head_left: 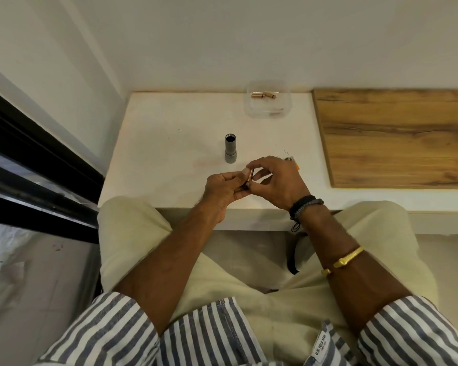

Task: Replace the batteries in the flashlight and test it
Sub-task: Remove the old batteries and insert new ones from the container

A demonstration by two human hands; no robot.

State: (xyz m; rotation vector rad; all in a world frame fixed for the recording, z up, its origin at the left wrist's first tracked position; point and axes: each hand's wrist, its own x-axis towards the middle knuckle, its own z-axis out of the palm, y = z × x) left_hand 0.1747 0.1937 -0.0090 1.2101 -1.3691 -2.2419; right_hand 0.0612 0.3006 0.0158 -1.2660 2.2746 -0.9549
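A grey flashlight body (230, 151) stands upright on the white ledge (169, 143), its open end up and the inside dark. Just in front of it my two hands meet over the ledge's front edge. My left hand (222, 192) grips a small dark part, probably the battery holder, mostly hidden by the fingers. My right hand (275, 178) pinches a copper-coloured battery (250, 176) against that dark part. More copper batteries (263, 95) lie in a clear plastic tub (269, 112) at the back of the ledge.
A wooden board (397, 136) covers the ledge to the right. A small orange-and-white object (292, 161) peeks out behind my right hand. White walls close the back and left, with a dark window frame (37, 159) at left. My knees sit under the ledge.
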